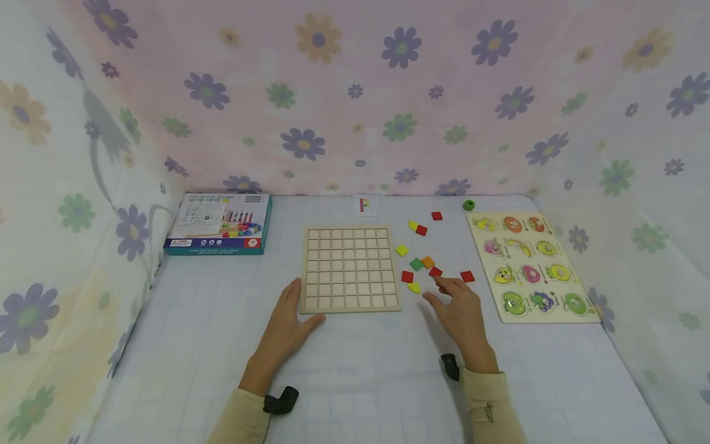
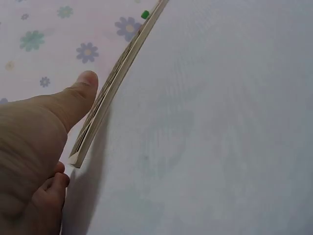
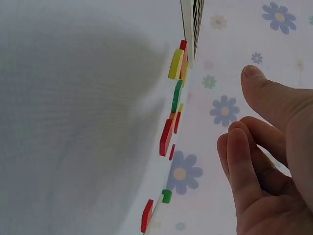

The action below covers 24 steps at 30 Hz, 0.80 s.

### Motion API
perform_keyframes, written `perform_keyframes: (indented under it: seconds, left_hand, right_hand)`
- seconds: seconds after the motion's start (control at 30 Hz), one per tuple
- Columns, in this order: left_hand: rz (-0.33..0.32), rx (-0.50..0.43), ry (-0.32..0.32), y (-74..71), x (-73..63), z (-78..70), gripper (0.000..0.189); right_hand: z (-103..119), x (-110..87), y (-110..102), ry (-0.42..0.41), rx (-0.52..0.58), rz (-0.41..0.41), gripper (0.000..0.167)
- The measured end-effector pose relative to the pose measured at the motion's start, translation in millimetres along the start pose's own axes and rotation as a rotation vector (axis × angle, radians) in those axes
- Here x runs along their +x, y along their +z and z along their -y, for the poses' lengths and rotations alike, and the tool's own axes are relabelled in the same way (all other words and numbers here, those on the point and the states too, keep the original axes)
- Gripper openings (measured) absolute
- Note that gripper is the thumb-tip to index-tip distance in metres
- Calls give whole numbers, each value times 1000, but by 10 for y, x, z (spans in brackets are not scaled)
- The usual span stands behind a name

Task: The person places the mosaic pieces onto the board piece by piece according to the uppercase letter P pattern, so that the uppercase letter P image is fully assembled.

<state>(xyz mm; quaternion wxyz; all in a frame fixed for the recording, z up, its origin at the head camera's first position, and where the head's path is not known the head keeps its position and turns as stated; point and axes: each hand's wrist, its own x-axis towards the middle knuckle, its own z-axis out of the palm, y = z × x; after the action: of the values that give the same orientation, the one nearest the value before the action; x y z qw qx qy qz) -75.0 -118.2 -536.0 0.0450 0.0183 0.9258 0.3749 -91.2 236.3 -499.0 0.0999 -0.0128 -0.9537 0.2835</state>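
Observation:
A wooden grid board (image 1: 350, 265), its squares bare, lies flat at the middle of the table. My left hand (image 1: 281, 336) is at its lower left corner, fingers along the left side and thumb by the front edge. In the left wrist view the thumb (image 2: 80, 95) stands out straight beside the board's edge (image 2: 100, 110). My right hand (image 1: 461, 311) hovers over the loose pieces right of the board, fingertips close to a red square tile (image 1: 435, 271). Nothing sits between its thumb and loosely bent fingers (image 3: 239, 152) in the right wrist view.
Around the right hand lie more red squares (image 1: 468, 276), yellow pieces (image 1: 414, 287), a green tile (image 1: 416, 264) and an orange tile (image 1: 428, 262). A fruit puzzle board (image 1: 493, 296) and green bead (image 1: 469, 205) are right, a pattern card (image 1: 365, 205) behind, a box (image 1: 216, 225) left.

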Motion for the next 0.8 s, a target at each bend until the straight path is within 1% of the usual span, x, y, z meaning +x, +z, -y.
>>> perform_keyframes:
  seconds: [0.2, 0.33, 0.5, 0.67, 0.8]
  left_hand:
    - [-39, -13, -2, 51, 73, 40, 114]
    - [-49, -23, -1, 61, 99, 26, 115]
    - [-50, -27, 12, 54, 117, 17, 115]
    - [-47, -23, 26, 53, 143, 19, 114]
    - [-38, -7, 6, 59, 165, 5, 115]
  right_hand:
    - [-11, 45, 51, -13, 37, 29, 49]
    - [-27, 69, 86, -6, 44, 50, 48]
    - [-53, 113, 123, -18, 57, 64, 47]
    - [-46, 141, 157, 30, 65, 115, 48]
    - [-34, 148, 203, 75, 52, 159, 49]
